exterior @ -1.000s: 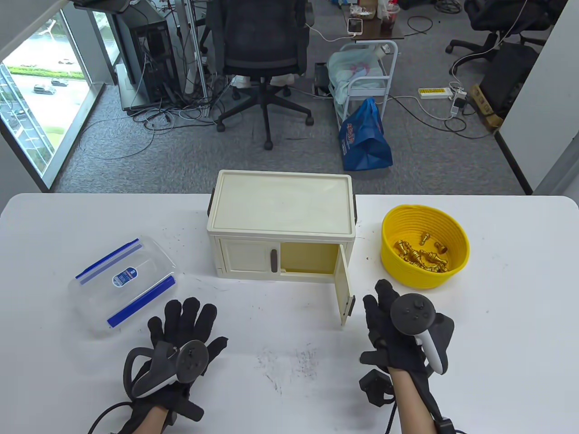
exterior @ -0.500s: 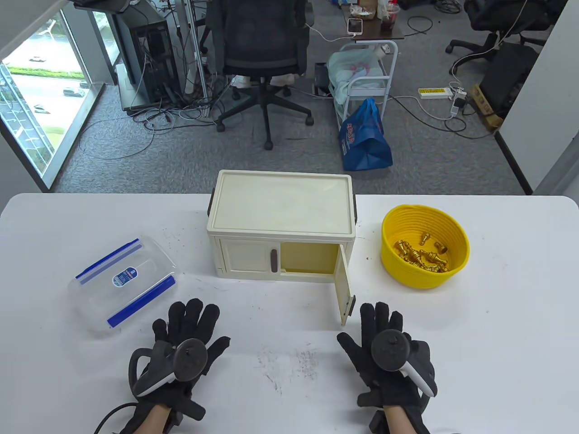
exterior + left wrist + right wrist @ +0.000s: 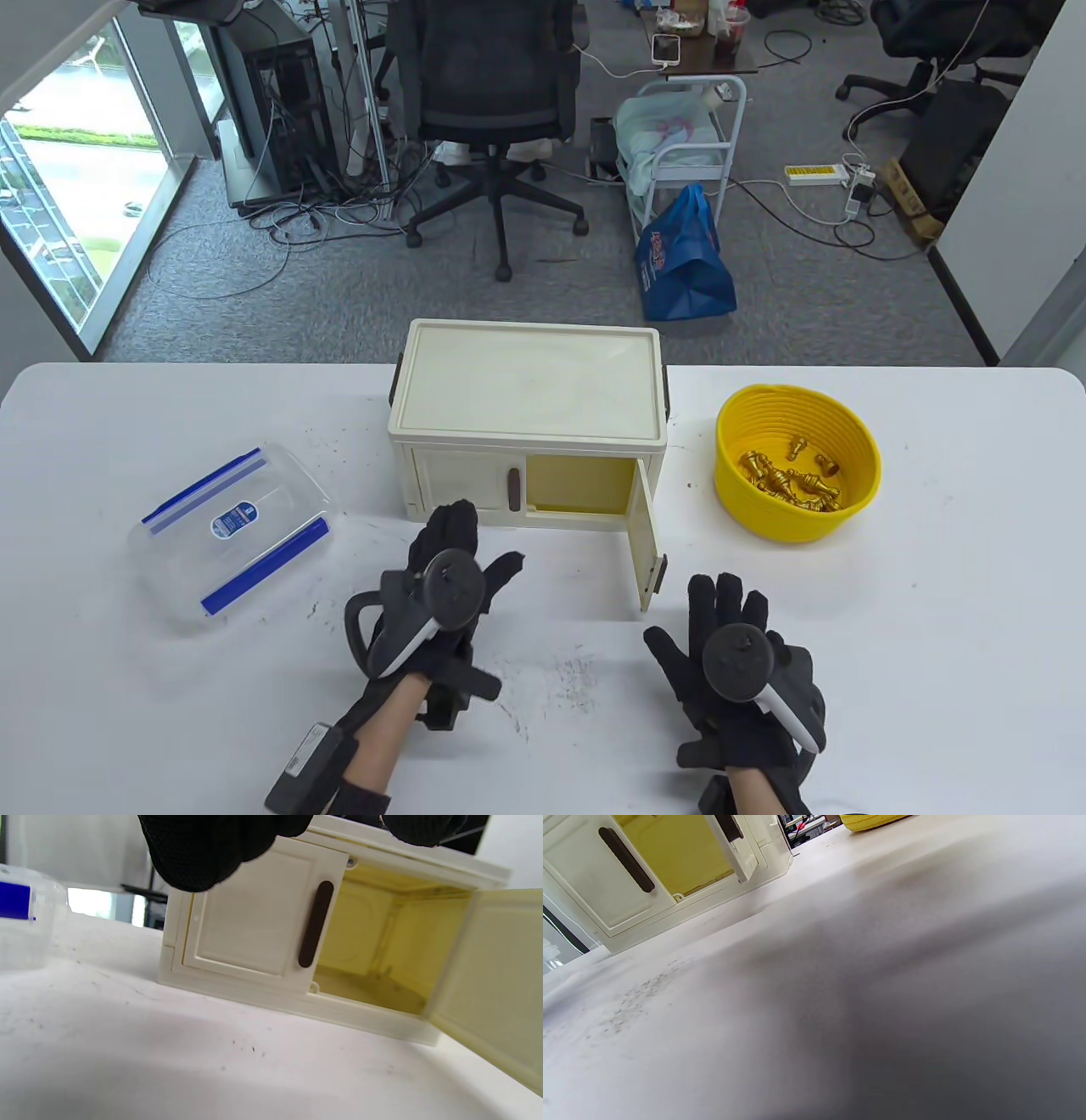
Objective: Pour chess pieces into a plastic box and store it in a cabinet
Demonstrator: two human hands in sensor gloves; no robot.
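A cream cabinet point(image 3: 528, 399) stands mid-table, its right door point(image 3: 649, 543) swung open, its left door point(image 3: 254, 925) closed with a dark handle point(image 3: 315, 923). A clear plastic box point(image 3: 231, 536) with blue clips and its lid on lies at the left. A yellow bowl point(image 3: 796, 501) at the right holds gold chess pieces point(image 3: 789, 482). My left hand point(image 3: 454, 552) is open and empty, fingers reaching toward the closed left door, just short of it. My right hand point(image 3: 730, 637) rests flat and open on the table in front of the open door.
The white table point(image 3: 950, 594) has dark smudges near the front middle. The open door juts toward me between the hands. An office chair point(image 3: 496, 102), a cart and a blue bag stand on the floor beyond the table.
My left hand has moved right and forward from beside the plastic box to the cabinet's left door. My right hand came back from the open door and settled flat on the table.
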